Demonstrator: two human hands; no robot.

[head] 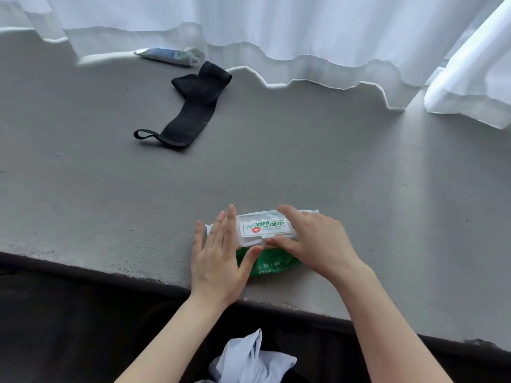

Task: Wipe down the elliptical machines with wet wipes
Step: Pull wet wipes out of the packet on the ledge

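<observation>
Head view shows a pack of wet wipes (265, 244) low in the middle, on a gray ledge (110, 203). Left hand (218, 258) lies flat and spread on its end. Right hand (312, 241) curls over the white lid (265, 229), thumb at the tab. It looks soft and squishy, so hold the sides. No machine shows.

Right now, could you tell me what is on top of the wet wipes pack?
A closed white flip lid sits on the wet wipes pack. The left hand lies flat on its left end; the right hand covers its right side, hiding that part.
</observation>
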